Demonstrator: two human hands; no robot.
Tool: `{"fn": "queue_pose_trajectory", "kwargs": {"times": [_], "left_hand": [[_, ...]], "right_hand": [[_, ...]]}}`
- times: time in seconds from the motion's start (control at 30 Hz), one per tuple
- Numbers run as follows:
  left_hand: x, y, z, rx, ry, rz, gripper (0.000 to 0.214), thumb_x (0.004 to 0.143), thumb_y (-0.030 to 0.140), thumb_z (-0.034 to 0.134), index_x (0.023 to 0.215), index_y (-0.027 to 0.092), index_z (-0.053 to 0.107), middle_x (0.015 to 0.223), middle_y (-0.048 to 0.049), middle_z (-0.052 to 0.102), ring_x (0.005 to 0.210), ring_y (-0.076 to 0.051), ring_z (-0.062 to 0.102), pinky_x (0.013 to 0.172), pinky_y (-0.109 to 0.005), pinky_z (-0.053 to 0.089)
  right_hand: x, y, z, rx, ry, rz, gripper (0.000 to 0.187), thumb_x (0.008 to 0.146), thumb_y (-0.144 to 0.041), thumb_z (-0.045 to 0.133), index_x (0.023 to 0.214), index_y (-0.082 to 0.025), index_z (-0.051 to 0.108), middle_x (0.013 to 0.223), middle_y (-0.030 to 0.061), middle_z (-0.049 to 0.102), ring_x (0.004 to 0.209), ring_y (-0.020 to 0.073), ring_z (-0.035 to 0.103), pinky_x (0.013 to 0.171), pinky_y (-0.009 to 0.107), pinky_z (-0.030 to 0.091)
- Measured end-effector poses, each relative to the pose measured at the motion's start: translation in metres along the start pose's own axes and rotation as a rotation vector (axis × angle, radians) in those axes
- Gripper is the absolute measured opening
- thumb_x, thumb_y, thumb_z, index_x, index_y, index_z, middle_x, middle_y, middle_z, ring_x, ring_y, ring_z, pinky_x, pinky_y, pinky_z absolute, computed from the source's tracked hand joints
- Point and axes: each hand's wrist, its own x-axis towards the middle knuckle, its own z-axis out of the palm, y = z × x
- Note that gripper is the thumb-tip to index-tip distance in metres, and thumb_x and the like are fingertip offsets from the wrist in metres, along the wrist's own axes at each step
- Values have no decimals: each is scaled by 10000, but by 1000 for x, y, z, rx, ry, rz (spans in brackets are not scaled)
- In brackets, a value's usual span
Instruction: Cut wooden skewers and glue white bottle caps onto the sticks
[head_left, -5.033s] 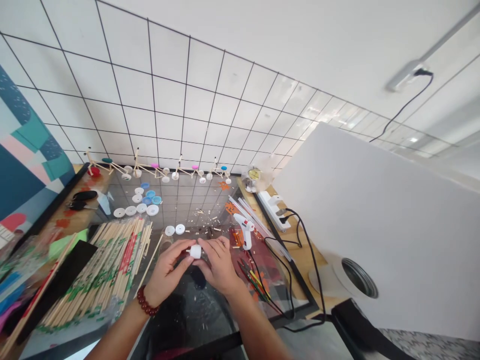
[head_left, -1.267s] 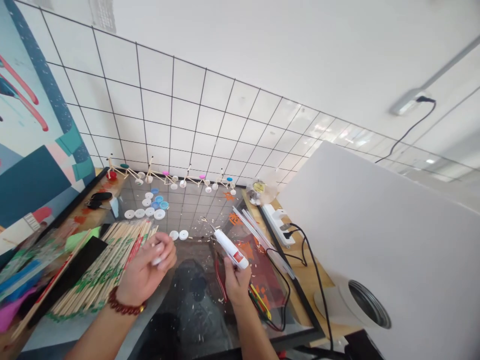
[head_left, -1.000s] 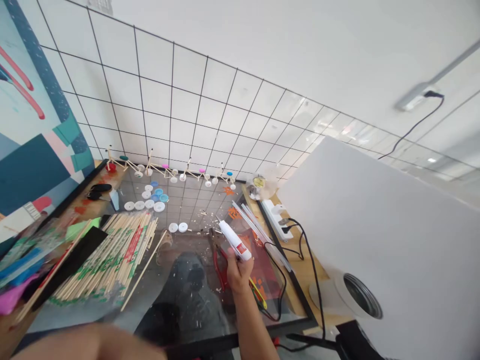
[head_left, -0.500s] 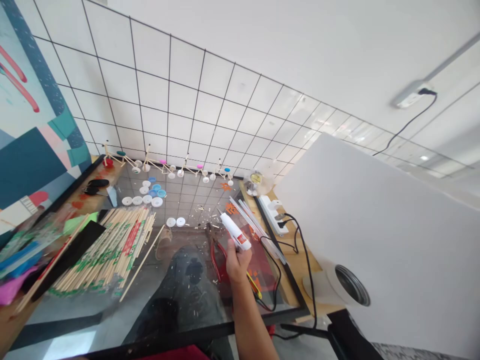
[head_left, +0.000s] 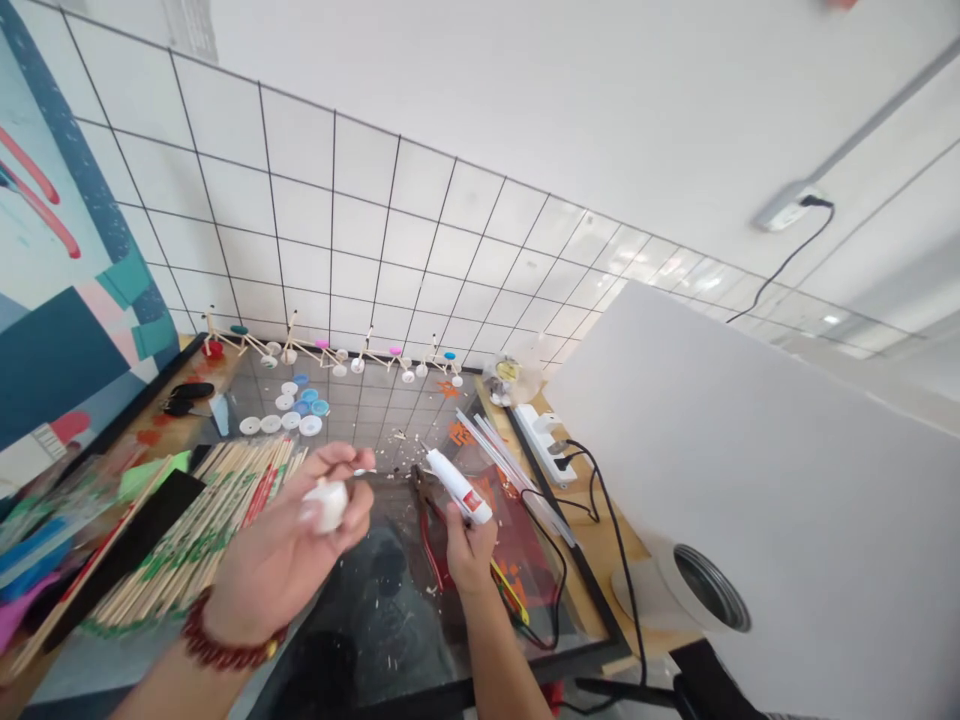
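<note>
My left hand [head_left: 285,540], with a dark red bead bracelet at the wrist, is raised over the glass tabletop. A white bottle cap [head_left: 328,507] is held between its thumb and curled fingers. A second white piece [head_left: 365,460], seen edge-on, shows at the fingertips; blur hides whether it is held. My right hand [head_left: 472,553] is closed around a white hot glue gun [head_left: 459,487], nozzle pointing away and left. Pliers with red handles [head_left: 424,520] lie just left of the right hand. A yellow cutter [head_left: 511,594] lies partly behind that forearm.
Bundled wooden sticks [head_left: 187,540] lie at left. White and blue bottle caps [head_left: 291,422] are grouped behind them. Small stick-and-cap models [head_left: 364,355] line the back edge by a wire grid. Clear glue sticks [head_left: 517,475], a power strip [head_left: 541,445] and cables are at right.
My left hand has come into view from the lower left and holds a white bottle cap. Two white caps near the table's middle no longer show there. The glue gun stays in my right hand.
</note>
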Motion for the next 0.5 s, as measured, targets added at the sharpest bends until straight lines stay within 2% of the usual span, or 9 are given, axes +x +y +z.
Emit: {"fn": "queue_pose_trajectory", "kwargs": {"times": [0.07,0.13,0.23,0.33,0.4,0.5], "left_hand": [[20,-6,4,14,-113,-109,369,629,139,778,983,214,706,1042,-99,674,876,-230,633,724,-353,548],[38,-20,-2,75,-128,-144,410,562,73,766,939,216,694,989,-59,674,895,-210,633,748,-313,533],[53,-42,-22,286,-56,-19,450,645,132,795,1070,223,680,1104,-66,679,1009,-207,634,873,-300,513],[54,-53,-36,391,-52,48,546,644,174,841,1159,230,668,1222,-88,664,1071,-229,634,939,-314,498],[52,-53,-38,406,-51,83,533,623,168,857,1128,225,694,1252,-106,654,1075,-243,634,952,-326,496],[49,-51,-37,474,-48,204,449,623,162,852,1053,234,746,1288,-106,619,1163,-268,588,1019,-331,463]], "right_hand": [[-2,0,2,-5,-54,-40,291,926,-375,579,1077,-140,660,967,109,707,882,240,677,822,387,552],[-4,-2,4,-17,-98,-97,266,933,-336,574,1120,-161,648,1016,109,701,917,236,674,840,383,542],[-4,-9,4,-11,-166,-178,263,937,-281,560,1176,-196,628,1058,103,696,952,233,669,843,372,535],[-3,-19,4,6,-256,-243,267,933,-248,549,1192,-223,608,1044,88,692,923,226,661,812,366,532],[-3,-24,4,17,-310,-282,286,927,-229,547,1210,-232,589,1045,84,689,911,227,655,814,381,527],[-3,-27,3,21,-354,-319,309,917,-209,546,1223,-235,569,1064,86,688,914,233,651,830,402,517]]}}
